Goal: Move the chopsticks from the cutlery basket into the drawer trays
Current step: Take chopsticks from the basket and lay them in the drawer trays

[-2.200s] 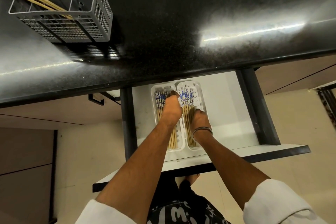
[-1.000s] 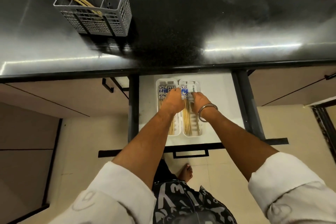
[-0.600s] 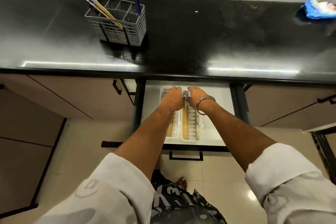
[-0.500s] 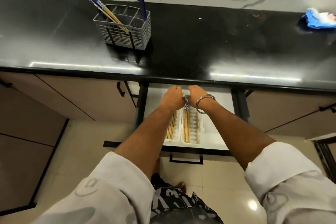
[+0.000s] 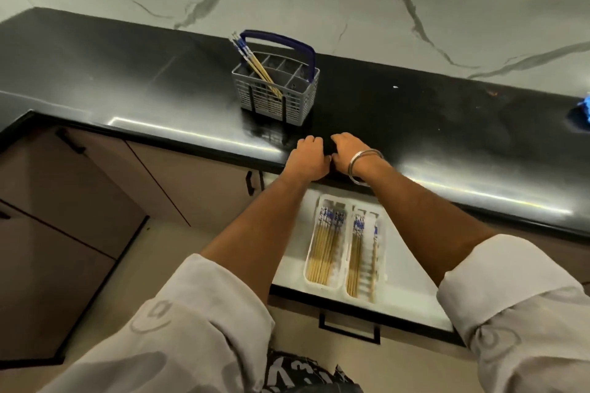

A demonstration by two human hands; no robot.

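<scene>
Most of the work looks done. The drawer is pulled out under the counter, and its two white trays already hold chopsticks: the left tray has a full bundle, the right tray has a smaller bundle with one stick lying a little apart.

In the basket on the counter, a few chopsticks are left. They lean to the left in a front-left compartment, blue ends up.

Both hands are over the front edge of the counter, between drawer and basket, close to each other. The left hand and the right hand have the fingers curled downward; they seem to carry nothing, but the picture is blurred there, so I cannot be sure.

What is left, I judge, is one more trip: take the last sticks and lay them in a tray.
</scene>
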